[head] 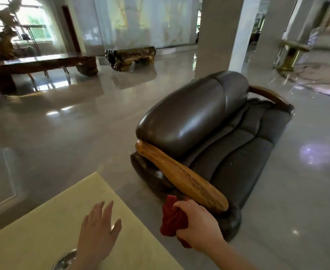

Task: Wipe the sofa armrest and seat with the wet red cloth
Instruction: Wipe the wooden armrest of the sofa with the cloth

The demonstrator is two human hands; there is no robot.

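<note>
A grey leather sofa (191, 115) stands on the floor to my right, with a dark padded seat (236, 164). Its near armrest (181, 178) is a long piece of light polished wood. My right hand (198, 225) is closed around the bunched red cloth (172, 217), just short of the armrest's near end. My left hand (98, 232) hovers with its fingers spread over a pale yellow table surface (49, 230) and holds nothing.
A shiny tiled floor (72, 121) surrounds the sofa. Far left stands a long dark wooden table (39, 64) with a carved sculpture (2, 36). A low root-wood bench (131, 56) sits behind. A white pillar (220, 34) rises behind the sofa.
</note>
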